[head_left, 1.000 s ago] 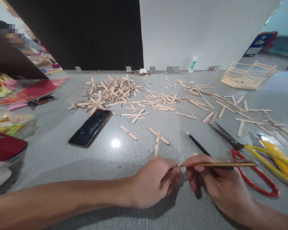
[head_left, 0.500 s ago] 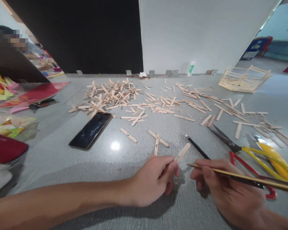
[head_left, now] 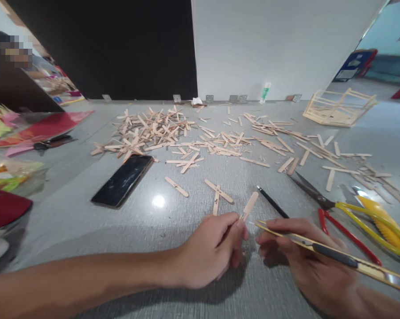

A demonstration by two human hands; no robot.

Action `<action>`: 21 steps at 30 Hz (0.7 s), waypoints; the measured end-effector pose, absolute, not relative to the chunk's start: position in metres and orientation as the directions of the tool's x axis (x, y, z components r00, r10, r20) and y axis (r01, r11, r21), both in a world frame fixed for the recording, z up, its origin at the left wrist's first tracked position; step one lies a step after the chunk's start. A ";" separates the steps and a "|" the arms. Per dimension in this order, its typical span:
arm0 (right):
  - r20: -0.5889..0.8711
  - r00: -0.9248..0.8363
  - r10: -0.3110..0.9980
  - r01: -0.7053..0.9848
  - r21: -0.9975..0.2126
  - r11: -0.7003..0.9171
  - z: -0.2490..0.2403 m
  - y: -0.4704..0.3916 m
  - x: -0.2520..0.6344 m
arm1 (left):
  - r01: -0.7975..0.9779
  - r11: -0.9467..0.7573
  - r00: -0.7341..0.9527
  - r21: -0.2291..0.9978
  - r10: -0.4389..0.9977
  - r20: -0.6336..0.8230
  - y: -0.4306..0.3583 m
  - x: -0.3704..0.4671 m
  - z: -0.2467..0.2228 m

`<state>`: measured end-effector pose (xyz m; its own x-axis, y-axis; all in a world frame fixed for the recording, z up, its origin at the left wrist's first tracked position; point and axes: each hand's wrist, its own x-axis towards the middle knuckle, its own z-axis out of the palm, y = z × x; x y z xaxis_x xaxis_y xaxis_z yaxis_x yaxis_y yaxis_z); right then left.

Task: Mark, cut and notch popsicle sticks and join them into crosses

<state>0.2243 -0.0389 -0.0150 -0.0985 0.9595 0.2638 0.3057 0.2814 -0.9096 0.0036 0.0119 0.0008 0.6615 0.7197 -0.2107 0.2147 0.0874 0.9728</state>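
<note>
My left hand [head_left: 216,252] pinches a wooden popsicle stick [head_left: 250,204], which points up and away to the right and carries a small mark or notch near the fingers. In my right hand [head_left: 306,261] is a slim snap-off craft knife [head_left: 334,254] with a yellowish body and black slider. Its tip is close to the stick, just right of my left fingers; whether they touch I cannot tell. Two crossed popsicle sticks [head_left: 219,192] lie just beyond my left hand, and a single marked stick [head_left: 176,187] is farther left. A black pen [head_left: 271,200] rests beyond my right hand.
Yellow-handled scissors [head_left: 326,203] and a red-handled tool [head_left: 351,237] lie at right. A phone [head_left: 122,181] is at left. Behind it spreads a heap of sticks [head_left: 153,128]. A stick frame [head_left: 339,108] and a glue tube [head_left: 265,93] stand at the back. A person sits far left.
My right hand has shifted slightly left and turned the knife, so more of its body and slider shows. The stick in my left hand has tilted a little more upright.
</note>
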 end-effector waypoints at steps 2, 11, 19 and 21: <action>0.333 -0.138 0.933 0.401 -0.842 0.360 -0.014 -0.038 0.226 | 0.208 0.092 0.666 0.974 0.716 -0.210 0.012 0.003 0.001; 0.251 -0.274 0.928 0.057 -0.959 0.276 -0.003 -0.030 0.223 | 0.035 0.183 0.578 0.983 0.798 -0.169 0.011 0.005 -0.001; -0.125 -0.116 0.985 -0.290 -0.945 -0.154 0.001 -0.009 0.221 | -0.085 0.347 0.531 0.934 0.809 -0.253 0.013 0.006 -0.001; -0.162 -0.160 0.974 -0.399 -0.891 -0.214 0.005 -0.004 0.222 | -0.083 0.347 0.529 0.934 0.810 -0.253 0.014 0.006 -0.003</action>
